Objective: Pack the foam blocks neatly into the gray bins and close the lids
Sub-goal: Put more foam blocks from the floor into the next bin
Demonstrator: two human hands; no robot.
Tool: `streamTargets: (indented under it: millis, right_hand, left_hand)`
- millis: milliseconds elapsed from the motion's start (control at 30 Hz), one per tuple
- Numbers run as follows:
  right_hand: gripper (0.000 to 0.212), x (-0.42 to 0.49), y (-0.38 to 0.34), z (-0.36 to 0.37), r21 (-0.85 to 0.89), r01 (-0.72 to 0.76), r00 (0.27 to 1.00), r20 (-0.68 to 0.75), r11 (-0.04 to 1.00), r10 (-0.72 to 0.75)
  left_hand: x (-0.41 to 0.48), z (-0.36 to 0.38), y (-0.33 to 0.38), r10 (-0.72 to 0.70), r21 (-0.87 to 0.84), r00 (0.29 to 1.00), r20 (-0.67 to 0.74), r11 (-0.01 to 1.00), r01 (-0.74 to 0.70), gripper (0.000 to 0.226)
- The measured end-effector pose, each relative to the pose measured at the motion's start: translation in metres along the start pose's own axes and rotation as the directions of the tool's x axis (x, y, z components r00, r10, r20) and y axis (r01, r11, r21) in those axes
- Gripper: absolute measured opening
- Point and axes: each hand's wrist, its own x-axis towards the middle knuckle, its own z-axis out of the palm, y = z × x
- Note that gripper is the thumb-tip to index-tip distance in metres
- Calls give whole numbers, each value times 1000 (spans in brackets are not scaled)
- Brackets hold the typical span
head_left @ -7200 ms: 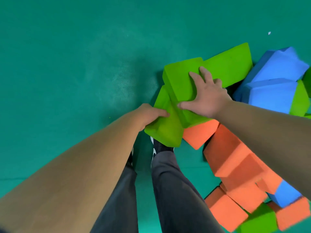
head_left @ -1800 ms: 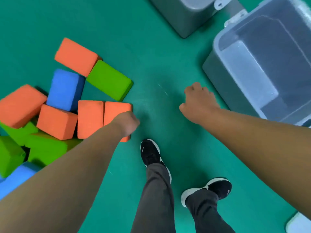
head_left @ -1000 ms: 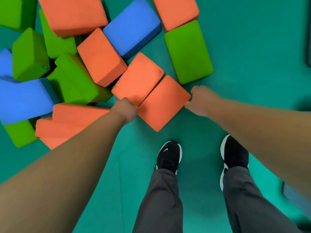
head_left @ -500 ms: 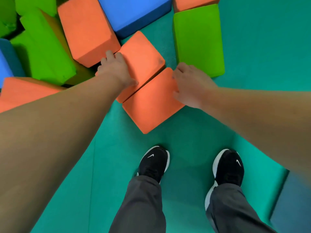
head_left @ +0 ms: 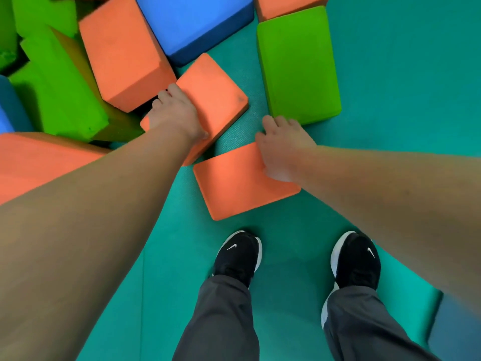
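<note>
Orange rectangular foam block [head_left: 234, 183], nearer: gripped by right hand [head_left: 282, 149], now pulled apart from second orange foam block [head_left: 218, 95] (left hand [head_left: 179, 115] grasping it); both seemingly ready for lifting binward.

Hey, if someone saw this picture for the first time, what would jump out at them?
Two bare arms reach in: the left hand grips the far orange block, and the right hand grips the near orange block, just ahead of two black shoes. Up and left sprawls a bright pile of foam blocks, with a green block lying flat on the right.
</note>
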Motion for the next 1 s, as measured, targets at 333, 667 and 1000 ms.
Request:
streamTargets:
  millis: [333,667,1000]
  right_hand:
    - [83,-52,9,28,334,-89,953,302,938,-17]
    - [61,-175,51,68,461,-311,938,291,831,189]
    - [75,-354,106,54,724,-681,610,478,111,632]
  left_hand:
    - [-11,-24,4,-51,-29,999,2,998,51,134]
    - [-90,-31,35,51,299,992,113,951,-83,93]
    - [-249,-72,147,356,319,913,199,857,-404,102]
